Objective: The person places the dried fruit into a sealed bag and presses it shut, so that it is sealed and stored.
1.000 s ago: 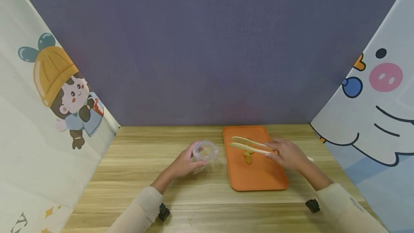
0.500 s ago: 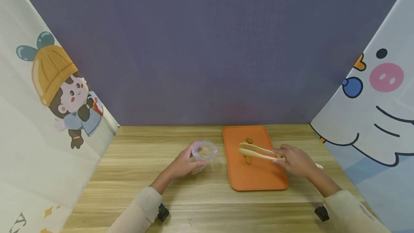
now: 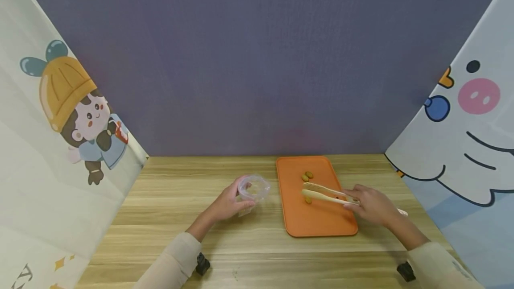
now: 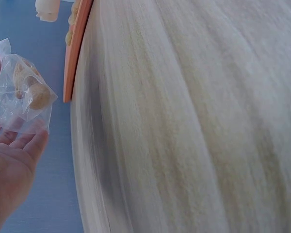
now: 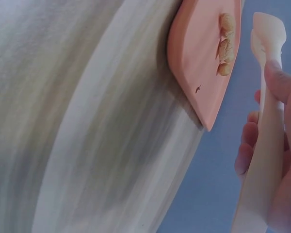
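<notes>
**A:** Head view first: right hand is gripping a pair of pale wooden tongs by the handle end, tips over the middle of the orange tray. One nut sits right under the tips, two more nuts lie further back. Left hand is curled around a small clear plastic bag, held mouth-up on the wooden surface, just left of the tray.

**B:** How do those nuts handle, you reckon?

**A:** Light, hard, smooth, so probably prone to squirting out of the tongs. I'd pinch one across its middle, gently. The bag looks flimsy and would likely flop shut unless held near the mouth.

**B:** Left wrist view?

**A:** The plastic bag rests against the fingers with a few nuts already inside, tray edge close by.

**B:** Right wrist?

**A:** Fingers wrapped on the tongs, three nuts in a row on the tray. Low rim all round, and there's bare surface between tray and bag.
</notes>
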Motion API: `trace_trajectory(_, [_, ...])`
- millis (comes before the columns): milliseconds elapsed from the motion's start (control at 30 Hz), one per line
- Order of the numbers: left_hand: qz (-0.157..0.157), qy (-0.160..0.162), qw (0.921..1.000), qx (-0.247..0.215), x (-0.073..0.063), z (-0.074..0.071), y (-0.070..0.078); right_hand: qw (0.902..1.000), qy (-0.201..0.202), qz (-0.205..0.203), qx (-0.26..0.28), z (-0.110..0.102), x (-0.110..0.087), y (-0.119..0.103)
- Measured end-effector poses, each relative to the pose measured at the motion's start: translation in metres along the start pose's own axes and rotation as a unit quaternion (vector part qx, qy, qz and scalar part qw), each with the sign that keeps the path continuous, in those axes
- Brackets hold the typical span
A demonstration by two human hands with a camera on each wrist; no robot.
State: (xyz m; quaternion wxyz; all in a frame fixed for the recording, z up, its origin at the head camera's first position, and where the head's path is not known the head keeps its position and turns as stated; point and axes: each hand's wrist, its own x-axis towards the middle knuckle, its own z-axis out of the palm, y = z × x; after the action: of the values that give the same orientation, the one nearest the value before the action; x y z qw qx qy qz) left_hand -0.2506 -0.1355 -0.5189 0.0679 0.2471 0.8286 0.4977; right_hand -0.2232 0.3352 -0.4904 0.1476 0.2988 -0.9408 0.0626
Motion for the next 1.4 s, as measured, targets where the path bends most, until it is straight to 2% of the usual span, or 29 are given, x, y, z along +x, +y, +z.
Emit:
trace_trajectory(467, [0.004, -0.004, 1.0, 0.004, -0.001, 0.0, 0.0, 0.9997, -0.02, 0.011, 0.007, 0.001, -0.012, 0.01])
trace_trajectory(633, [-0.001, -0.004, 1.0, 0.006, -0.001, 0.0, -0.001, 0.9998, -0.018, 0.009, 0.002, 0.0, -0.014, 0.01])
trace_trajectory(833, [-0.013, -0.003, 0.9999, 0.0, -0.002, -0.001, 0.001, 0.9991, -0.038, 0.018, 0.0, 0.001, -0.018, 0.008])
trace_trajectory(1400, [-0.004, -0.006, 1.0, 0.005, -0.001, 0.0, -0.001, 0.9982, -0.05, 0.03, 0.017, 0.011, -0.021, 0.007])
